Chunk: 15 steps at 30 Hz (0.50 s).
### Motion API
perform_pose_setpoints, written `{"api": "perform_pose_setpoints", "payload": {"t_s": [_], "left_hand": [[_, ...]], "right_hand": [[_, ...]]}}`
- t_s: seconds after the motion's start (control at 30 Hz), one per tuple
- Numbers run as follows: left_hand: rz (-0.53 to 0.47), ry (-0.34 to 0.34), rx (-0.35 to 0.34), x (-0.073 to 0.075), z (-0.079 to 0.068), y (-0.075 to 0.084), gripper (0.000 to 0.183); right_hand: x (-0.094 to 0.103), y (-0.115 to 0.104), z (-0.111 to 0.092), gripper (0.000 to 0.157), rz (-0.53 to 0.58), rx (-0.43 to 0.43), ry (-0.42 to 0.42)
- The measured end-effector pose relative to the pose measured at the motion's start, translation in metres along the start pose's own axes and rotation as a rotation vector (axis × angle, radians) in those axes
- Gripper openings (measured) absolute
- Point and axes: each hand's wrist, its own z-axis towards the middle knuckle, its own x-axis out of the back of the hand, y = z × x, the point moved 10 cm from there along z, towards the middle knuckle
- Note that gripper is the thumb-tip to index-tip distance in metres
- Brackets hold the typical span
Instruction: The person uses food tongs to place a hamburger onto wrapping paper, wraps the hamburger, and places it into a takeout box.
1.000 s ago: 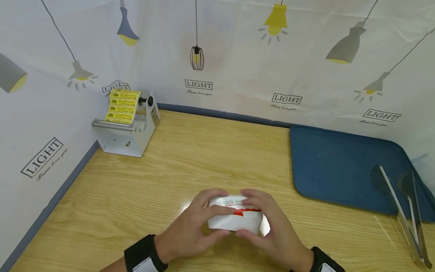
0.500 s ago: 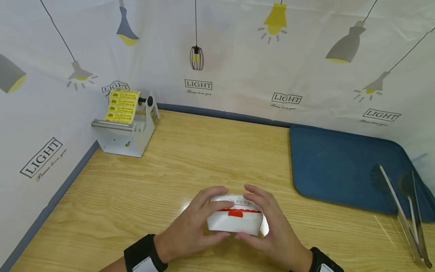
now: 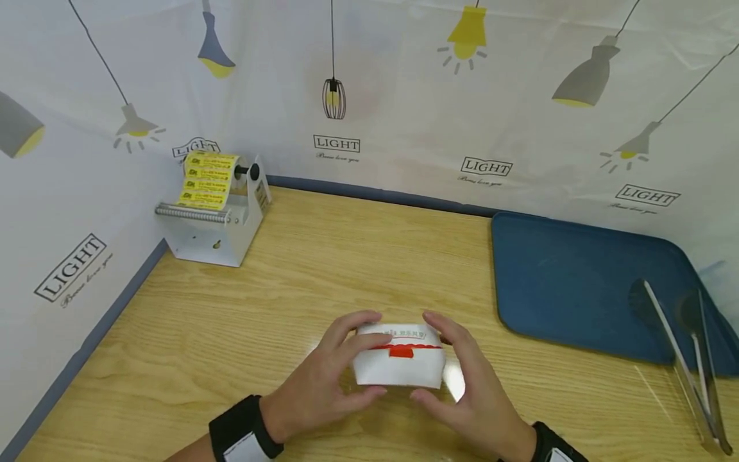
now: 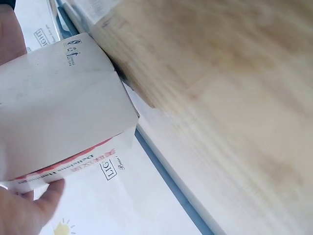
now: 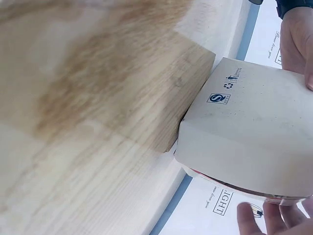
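A white paper burger box (image 3: 398, 371) with a red scalloped edge and red tab is at the front middle of the table in the head view, its lid folded down. My left hand (image 3: 326, 369) curves round its left end, one finger lying over the lid and the thumb at the lower front edge. At the right end, my right hand (image 3: 476, 385) curls round the box, thumb low in front and fingers towards the back. Both wrist views show the box (image 4: 54, 103) close up; a narrow gap shows under the lid of the box (image 5: 249, 142) in the right one.
A label dispenser (image 3: 210, 237) with a roll of yellow labels (image 3: 208, 179) stands at the back left. On the right lies a blue tray (image 3: 566, 282), with metal tongs (image 3: 684, 366) resting across its front edge. A printed white cloth (image 3: 392, 83) hangs behind.
The box has turned slightly until its front lies level, and has shifted a little away from me. Fingers of my right hand have slid off the lid towards the right side.
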Motion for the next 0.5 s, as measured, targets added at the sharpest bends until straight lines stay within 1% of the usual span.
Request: {"api": "perform_pose_setpoints", "payload": {"t_s": [0.1,0.17,0.23,0.33,0.37,0.43,0.5], "left_hand": [[0.015,-0.01,0.005,0.0,0.0,-0.001,0.076],[0.055,-0.034,0.025,-0.003,0.0,-0.003,0.084],[0.113,-0.08,0.043,-0.008,0.001,-0.005,0.086],[0.204,-0.167,0.055,-0.018,0.002,-0.007,0.082],[0.229,-0.193,0.047,-0.021,0.002,-0.007,0.079],[0.262,-0.234,0.035,-0.027,0.002,-0.007,0.074],[0.284,-0.256,0.02,-0.03,0.002,-0.007,0.072]], "right_hand": [[0.002,-0.004,-0.002,0.082,-0.024,0.02,-0.013],[0.005,-0.009,-0.003,0.073,-0.072,0.073,-0.018],[0.007,-0.015,-0.006,0.064,-0.136,0.128,-0.027],[0.007,-0.019,-0.008,0.056,-0.255,0.185,-0.047],[0.006,-0.018,-0.009,0.054,-0.288,0.186,-0.059],[0.003,-0.014,-0.011,0.051,-0.343,0.162,-0.097],[-0.002,-0.009,-0.013,0.047,-0.386,0.131,-0.141]]}}
